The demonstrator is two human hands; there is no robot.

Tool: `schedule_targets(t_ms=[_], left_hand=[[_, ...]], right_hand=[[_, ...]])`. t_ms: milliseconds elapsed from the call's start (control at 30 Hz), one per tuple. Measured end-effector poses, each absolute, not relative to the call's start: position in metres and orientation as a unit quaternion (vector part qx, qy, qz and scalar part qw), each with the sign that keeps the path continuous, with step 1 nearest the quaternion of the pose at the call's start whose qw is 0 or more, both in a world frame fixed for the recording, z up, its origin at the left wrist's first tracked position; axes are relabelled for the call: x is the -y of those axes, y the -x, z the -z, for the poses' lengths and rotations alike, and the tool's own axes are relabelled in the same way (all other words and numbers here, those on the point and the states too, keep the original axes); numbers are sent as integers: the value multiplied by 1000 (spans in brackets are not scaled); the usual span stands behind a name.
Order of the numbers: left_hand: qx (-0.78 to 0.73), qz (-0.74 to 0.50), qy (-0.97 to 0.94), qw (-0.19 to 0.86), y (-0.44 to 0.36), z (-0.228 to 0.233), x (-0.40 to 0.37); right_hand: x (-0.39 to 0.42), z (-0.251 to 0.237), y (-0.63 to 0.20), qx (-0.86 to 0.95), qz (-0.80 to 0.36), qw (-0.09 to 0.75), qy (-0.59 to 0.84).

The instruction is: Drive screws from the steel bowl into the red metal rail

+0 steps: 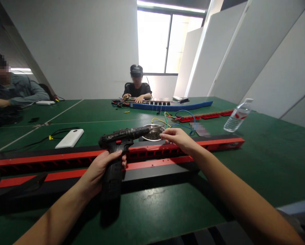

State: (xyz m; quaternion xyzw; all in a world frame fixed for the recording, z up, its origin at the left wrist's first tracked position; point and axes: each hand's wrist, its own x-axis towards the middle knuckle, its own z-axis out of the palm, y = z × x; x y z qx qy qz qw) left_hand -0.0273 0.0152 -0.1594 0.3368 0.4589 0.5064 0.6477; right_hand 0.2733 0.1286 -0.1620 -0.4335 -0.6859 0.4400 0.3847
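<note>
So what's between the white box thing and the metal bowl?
In the head view, the black drill held up in the left hand crosses between the white power bank and the metal bowl, above green table.

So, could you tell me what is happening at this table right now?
The left hand grips a black cordless driver by its handle, its tip pointing toward a small metal bowl of dark screws. The right hand reaches with its fingertips at the bowl's edge, above a long red and black rail on the green table.

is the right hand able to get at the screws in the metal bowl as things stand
Probably yes: the right hand hovers beside the metal bowl, whose open top nothing covers; the left hand grips the cordless drill, clear of it.
</note>
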Motion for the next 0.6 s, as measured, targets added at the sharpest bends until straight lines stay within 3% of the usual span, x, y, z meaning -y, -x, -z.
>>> schedule_targets(t_ms=[300,600], left_hand=[[-478,-489,-351,640,27,157,-12],[-481,-475,-371,636,27,159,-12]], right_hand=[[-125,185,-275,590,-448,522,423],[-123,188,-270,532,-478,558,421]])
